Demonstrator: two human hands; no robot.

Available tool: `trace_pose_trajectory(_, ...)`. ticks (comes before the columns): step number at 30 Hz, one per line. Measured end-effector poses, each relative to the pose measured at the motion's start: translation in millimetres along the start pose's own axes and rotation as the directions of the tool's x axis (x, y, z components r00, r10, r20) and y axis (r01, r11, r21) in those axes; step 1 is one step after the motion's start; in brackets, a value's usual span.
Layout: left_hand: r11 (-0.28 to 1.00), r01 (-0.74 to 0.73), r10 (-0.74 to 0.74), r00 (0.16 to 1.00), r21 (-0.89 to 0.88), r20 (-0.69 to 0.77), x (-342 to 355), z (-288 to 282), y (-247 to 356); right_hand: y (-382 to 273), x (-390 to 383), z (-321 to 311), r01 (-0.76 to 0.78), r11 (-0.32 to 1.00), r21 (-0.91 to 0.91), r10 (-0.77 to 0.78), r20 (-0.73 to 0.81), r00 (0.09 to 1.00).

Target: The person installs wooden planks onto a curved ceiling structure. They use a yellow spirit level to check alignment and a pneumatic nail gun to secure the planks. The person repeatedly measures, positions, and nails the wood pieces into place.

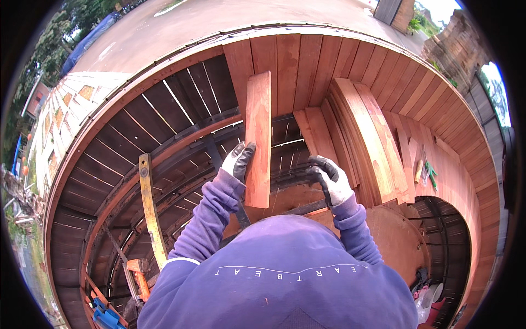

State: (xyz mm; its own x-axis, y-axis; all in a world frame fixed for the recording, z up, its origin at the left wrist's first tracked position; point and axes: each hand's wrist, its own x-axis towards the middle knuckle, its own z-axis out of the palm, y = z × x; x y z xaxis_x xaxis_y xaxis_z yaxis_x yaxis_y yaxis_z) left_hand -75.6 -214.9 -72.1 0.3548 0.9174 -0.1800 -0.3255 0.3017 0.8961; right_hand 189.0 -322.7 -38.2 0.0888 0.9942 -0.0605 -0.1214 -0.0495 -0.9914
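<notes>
My left hand [239, 161], in a black-and-white work glove, grips the left edge of a reddish wooden plank [258, 137]. The plank stands lengthwise away from me, its far end over the row of boards fitted along the curved structure [290, 66]. My right hand [332, 178], gloved the same way, hovers to the right of the plank, apart from it. Its fingers are bent but separated, and I see nothing between them. Close to its right lies a stack of loose planks [364, 142].
A yellow spirit level [152, 208] leans at the left, above an orange-handled tool [140, 277]. Green-handled pliers [431, 175] lie on the boards at right. Dark slats with gaps [137, 131] and curved metal framing surround me. A plastic bag [424, 301] sits lower right.
</notes>
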Motion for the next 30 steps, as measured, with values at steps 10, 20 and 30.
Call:
trace_pose_trajectory(10, 0.959, -0.278, 0.269, 0.954, -0.057, -0.131, 17, -24, -2, 77, -23, 9, 0.145, 0.342, -0.928, 0.257, 0.241, 0.936)
trace_pose_trajectory(20, 0.877, -0.358, 0.423, 0.892, 0.322, -0.161, 109, -99, 41, 89, -21, 6, 0.127, 0.320, -0.939, 0.275, 0.220, 0.936)
trace_pose_trajectory(30, 0.844, -0.399, 0.479, 0.862, 0.358, -0.167, 167, -128, 21, 101, -19, 4, 0.161, 0.328, -0.931, 0.162, 0.223, 0.961)
